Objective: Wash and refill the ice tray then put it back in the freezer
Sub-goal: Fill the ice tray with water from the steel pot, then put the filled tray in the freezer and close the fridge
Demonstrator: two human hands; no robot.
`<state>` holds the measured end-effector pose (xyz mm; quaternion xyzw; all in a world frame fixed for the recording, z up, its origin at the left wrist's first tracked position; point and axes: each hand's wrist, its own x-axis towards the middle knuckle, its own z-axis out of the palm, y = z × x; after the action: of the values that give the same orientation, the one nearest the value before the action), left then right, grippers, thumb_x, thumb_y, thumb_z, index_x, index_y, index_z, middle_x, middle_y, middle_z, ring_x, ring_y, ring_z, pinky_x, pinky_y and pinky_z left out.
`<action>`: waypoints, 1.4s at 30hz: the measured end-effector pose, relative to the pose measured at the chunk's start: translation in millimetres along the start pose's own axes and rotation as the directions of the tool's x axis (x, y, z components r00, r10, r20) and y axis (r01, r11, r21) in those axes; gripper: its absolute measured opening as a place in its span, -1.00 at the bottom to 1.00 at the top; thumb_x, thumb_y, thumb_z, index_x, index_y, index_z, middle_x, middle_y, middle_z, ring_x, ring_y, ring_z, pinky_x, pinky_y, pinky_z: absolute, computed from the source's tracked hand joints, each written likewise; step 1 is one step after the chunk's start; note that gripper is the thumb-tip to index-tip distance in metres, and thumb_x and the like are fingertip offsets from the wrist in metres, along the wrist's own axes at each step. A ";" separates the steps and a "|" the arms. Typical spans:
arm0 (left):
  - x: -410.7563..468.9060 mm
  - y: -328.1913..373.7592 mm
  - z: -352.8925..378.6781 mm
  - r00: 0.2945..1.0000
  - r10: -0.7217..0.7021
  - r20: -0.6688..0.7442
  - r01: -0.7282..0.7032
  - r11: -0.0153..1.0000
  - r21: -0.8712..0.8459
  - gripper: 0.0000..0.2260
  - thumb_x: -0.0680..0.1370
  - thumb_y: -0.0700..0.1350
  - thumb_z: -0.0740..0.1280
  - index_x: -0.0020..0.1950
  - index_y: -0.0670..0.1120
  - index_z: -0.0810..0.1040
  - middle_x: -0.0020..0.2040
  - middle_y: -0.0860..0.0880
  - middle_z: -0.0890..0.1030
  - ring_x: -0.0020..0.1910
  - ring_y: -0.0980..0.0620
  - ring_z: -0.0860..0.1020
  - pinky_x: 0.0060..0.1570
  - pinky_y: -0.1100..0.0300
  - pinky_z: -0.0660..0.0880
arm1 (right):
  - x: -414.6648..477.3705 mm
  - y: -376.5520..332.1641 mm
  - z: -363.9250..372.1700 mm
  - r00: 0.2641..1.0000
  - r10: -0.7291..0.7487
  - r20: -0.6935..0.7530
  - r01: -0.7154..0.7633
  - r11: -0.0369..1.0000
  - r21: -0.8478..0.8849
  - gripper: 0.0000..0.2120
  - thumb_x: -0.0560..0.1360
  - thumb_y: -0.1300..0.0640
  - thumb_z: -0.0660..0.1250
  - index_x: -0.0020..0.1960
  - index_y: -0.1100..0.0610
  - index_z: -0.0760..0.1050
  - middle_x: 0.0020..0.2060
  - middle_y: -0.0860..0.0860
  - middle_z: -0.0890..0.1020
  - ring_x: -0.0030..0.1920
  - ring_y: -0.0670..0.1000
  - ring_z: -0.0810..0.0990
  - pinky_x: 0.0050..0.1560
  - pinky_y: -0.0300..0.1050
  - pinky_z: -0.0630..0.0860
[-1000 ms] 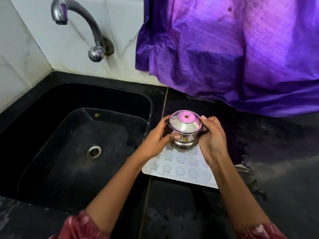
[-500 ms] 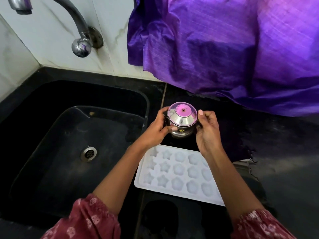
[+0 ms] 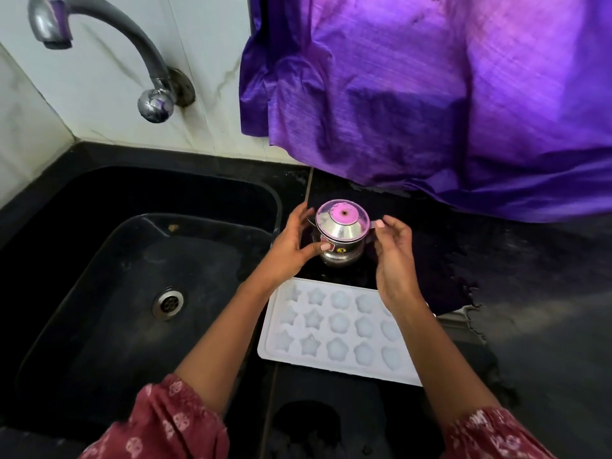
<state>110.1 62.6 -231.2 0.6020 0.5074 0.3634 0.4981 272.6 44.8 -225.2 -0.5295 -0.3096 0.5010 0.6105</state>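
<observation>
A: So, which step is in hand?
B: Refilling, I judge. The left hand (image 3: 291, 246) grips the small shiny steel pot with domed lid (image 3: 341, 235). The right hand (image 3: 394, 256) curls beside it; whether it holds, I cannot tell.
A: And the white plastic ice tray with star-shaped cells (image 3: 351, 311)?
B: Flat on the black counter (image 3: 530, 293), just under the grip, nearer the person. Next it calls for level carrying to the freezer.

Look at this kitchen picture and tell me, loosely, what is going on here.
A person's left hand and right hand hold a small lidded steel pot over the black counter, just beyond a white ice tray lying flat beside the sink. No water runs from the tap. Whether the tray's cells hold water cannot be told.
</observation>
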 end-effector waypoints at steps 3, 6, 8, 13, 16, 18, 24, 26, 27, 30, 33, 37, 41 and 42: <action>-18.0 -1.3 1.1 0.973 0.079 -0.219 -0.050 0.990 0.133 -0.46 0.52 -0.25 0.33 0.46 -0.14 0.21 0.32 -0.13 0.38 0.28 -0.04 0.42 0.24 0.19 0.37 | -15.7 -6.0 -11.1 0.978 -0.209 0.019 0.194 0.862 -0.468 -0.76 0.54 0.17 0.25 0.20 0.12 0.39 0.13 0.06 0.50 0.14 0.00 0.46 0.21 -0.11 0.40; -39.2 -8.3 4.0 0.932 0.127 -0.339 -0.022 0.955 0.297 -0.58 0.54 -0.24 0.28 0.40 -0.11 0.34 0.23 -0.14 0.40 0.23 -0.08 0.42 0.25 0.01 0.41 | -32.7 -9.8 -25.0 0.963 -0.248 0.107 0.229 0.537 -0.812 -0.71 0.54 0.17 0.23 0.25 0.17 0.41 0.22 0.11 0.46 0.24 0.16 0.34 0.27 0.05 0.22; -55.1 -11.3 6.6 0.922 0.122 -0.367 0.062 0.890 0.452 -0.59 0.55 -0.18 0.26 0.40 -0.07 0.34 0.24 -0.12 0.41 0.24 -0.06 0.38 0.23 -0.02 0.41 | -45.2 -11.2 -34.6 0.977 -0.184 0.107 0.173 0.396 -0.902 -0.69 0.56 0.12 0.20 0.28 0.12 0.40 0.28 0.10 0.41 0.29 0.18 0.28 0.28 0.05 0.18; -94.1 -14.5 11.1 0.905 0.058 -0.420 0.251 0.727 0.640 -0.57 0.60 -0.04 0.16 0.47 -0.02 0.23 0.26 -0.07 0.40 0.19 -0.04 0.40 0.07 0.07 0.45 | -74.1 -2.6 -63.7 0.981 -0.167 0.095 0.104 0.045 -0.994 -0.65 0.57 0.04 0.16 0.34 0.05 0.37 0.33 0.09 0.35 0.29 0.19 0.26 0.25 0.10 0.19; -110.1 -17.3 12.1 0.906 -0.037 -0.421 0.316 0.720 0.617 -0.56 0.62 0.01 0.10 0.50 0.01 0.16 0.26 -0.07 0.39 0.20 -0.05 0.44 0.03 0.05 0.44 | -87.0 4.9 -74.8 0.983 -0.169 0.069 0.066 -0.020 -0.998 -0.61 0.57 0.01 0.16 0.37 0.06 0.35 0.36 0.15 0.34 0.28 0.24 0.30 0.23 0.13 0.24; -118.2 -17.8 13.1 0.910 -0.068 -0.409 0.323 0.735 0.596 -0.56 0.63 0.02 0.07 0.50 0.03 0.14 0.25 -0.08 0.40 0.18 -0.09 0.47 0.05 0.00 0.44 | -93.5 9.3 -79.5 0.976 -0.208 0.067 0.070 0.005 -0.998 -0.61 0.55 0.04 0.21 0.35 0.10 0.38 0.32 0.22 0.39 0.22 0.30 0.36 0.17 0.17 0.33; -125.6 -21.3 14.3 0.916 -0.076 -0.394 0.305 0.769 0.561 -0.59 0.63 -0.02 0.07 0.49 0.00 0.21 0.22 -0.12 0.45 0.17 -0.14 0.47 0.09 -0.03 0.41 | -105.0 19.1 -84.8 0.970 -0.234 0.060 0.091 0.125 -0.988 -0.61 0.57 0.11 0.19 0.38 0.14 0.33 0.22 0.24 0.40 0.16 0.31 0.36 0.07 0.13 0.41; -125.3 -23.9 15.7 0.920 -0.077 -0.384 0.297 0.777 0.556 -0.59 0.64 -0.05 0.07 0.49 -0.02 0.21 0.20 -0.14 0.45 0.15 -0.13 0.48 0.09 -0.01 0.42 | -105.2 21.9 -83.8 0.968 -0.241 0.061 0.101 0.156 -0.983 -0.62 0.57 0.13 0.18 0.38 0.15 0.33 0.23 0.24 0.39 0.16 0.31 0.35 0.11 0.10 0.36; -125.4 -24.8 16.7 0.922 -0.072 -0.381 0.289 0.782 0.552 -0.60 0.64 -0.05 0.07 0.50 -0.03 0.21 0.19 -0.13 0.45 0.13 -0.12 0.48 0.08 0.01 0.42 | -104.3 23.0 -83.4 0.971 -0.235 0.053 0.096 0.175 -0.980 -0.62 0.57 0.14 0.17 0.38 0.15 0.34 0.23 0.24 0.38 0.17 0.31 0.34 0.13 0.09 0.34; -126.1 -26.7 18.7 0.919 -0.052 -0.391 0.277 0.789 0.548 -0.60 0.64 -0.05 0.06 0.49 -0.04 0.21 0.13 -0.11 0.44 0.04 -0.08 0.50 0.01 0.04 0.44 | -102.3 25.3 -82.8 0.972 -0.226 0.058 0.103 0.192 -0.976 -0.63 0.57 0.15 0.18 0.37 0.17 0.35 0.23 0.26 0.39 0.16 0.31 0.33 0.13 0.07 0.29; -128.4 -28.4 18.6 0.912 -0.046 -0.408 0.283 0.790 0.544 -0.60 0.64 -0.05 0.06 0.49 -0.03 0.21 0.09 -0.10 0.44 -0.04 -0.04 0.50 -0.07 0.09 0.46 | -102.9 25.3 -82.3 0.977 -0.208 0.053 0.099 0.214 -0.972 -0.63 0.57 0.15 0.18 0.36 0.17 0.36 0.24 0.25 0.38 0.15 0.31 0.33 0.16 0.06 0.26; -137.9 -30.5 15.7 0.899 -0.059 -0.435 0.303 0.800 0.518 -0.59 0.64 -0.06 0.06 0.50 -0.02 0.20 0.08 -0.09 0.44 -0.10 0.03 0.44 -0.09 0.12 0.45 | -103.9 25.4 -78.5 0.980 -0.186 0.076 0.119 0.234 -0.965 -0.61 0.56 0.14 0.20 0.37 0.16 0.35 0.24 0.24 0.40 0.20 0.28 0.34 0.16 0.02 0.21; -150.5 -32.4 8.6 0.881 -0.060 -0.469 0.322 0.803 0.501 -0.59 0.64 -0.05 0.04 0.51 -0.01 0.16 0.11 -0.09 0.44 -0.10 0.07 0.40 -0.08 0.15 0.42 | -111.4 20.0 -70.0 0.979 -0.181 0.100 0.147 0.270 -0.952 -0.60 0.56 0.14 0.21 0.38 0.15 0.34 0.25 0.22 0.39 0.19 0.28 0.34 0.19 0.02 0.23; -154.2 -31.9 6.2 0.875 -0.059 -0.481 0.326 0.807 0.493 -0.59 0.65 -0.05 0.04 0.51 -0.01 0.17 0.11 -0.09 0.44 -0.10 0.07 0.40 -0.08 0.16 0.42 | -113.7 18.2 -67.5 0.977 -0.184 0.108 0.158 0.280 -0.947 -0.60 0.56 0.14 0.21 0.39 0.15 0.34 0.25 0.22 0.40 0.19 0.28 0.33 0.20 0.01 0.23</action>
<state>73.9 -89.2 -253.2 0.5660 0.7507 0.2717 0.2056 293.9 -85.9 -242.0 -0.7565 -0.5933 0.1468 0.2325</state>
